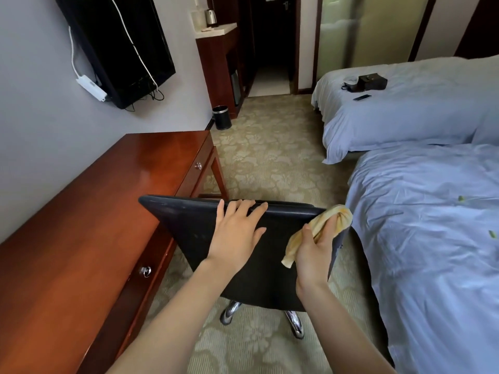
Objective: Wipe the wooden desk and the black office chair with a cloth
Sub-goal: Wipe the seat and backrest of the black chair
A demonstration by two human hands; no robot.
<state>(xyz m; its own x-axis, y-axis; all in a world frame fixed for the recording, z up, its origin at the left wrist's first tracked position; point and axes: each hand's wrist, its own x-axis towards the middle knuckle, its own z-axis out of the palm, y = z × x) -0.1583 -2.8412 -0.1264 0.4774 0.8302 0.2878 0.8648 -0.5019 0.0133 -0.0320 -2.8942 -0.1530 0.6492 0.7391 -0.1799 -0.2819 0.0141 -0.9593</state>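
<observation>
Two beds (pixel 432 252) right, wooden desk (pixel 94 211) left; left hand (pixel 235 234) fingers (pixel 237 207) flat on black chair (pixel 186 225), right hand (pixel 314 255) clutching cloth (pixel 336 215).

A left hand (pixel 237 230) is lying flat on a black office chair's backrest (pixel 189 225) while a right hand (pixel 314 252) is gripping a yellow cloth (pixel 332 215) at its top right corner, beside a wooden desk (pixel 94 211).
</observation>
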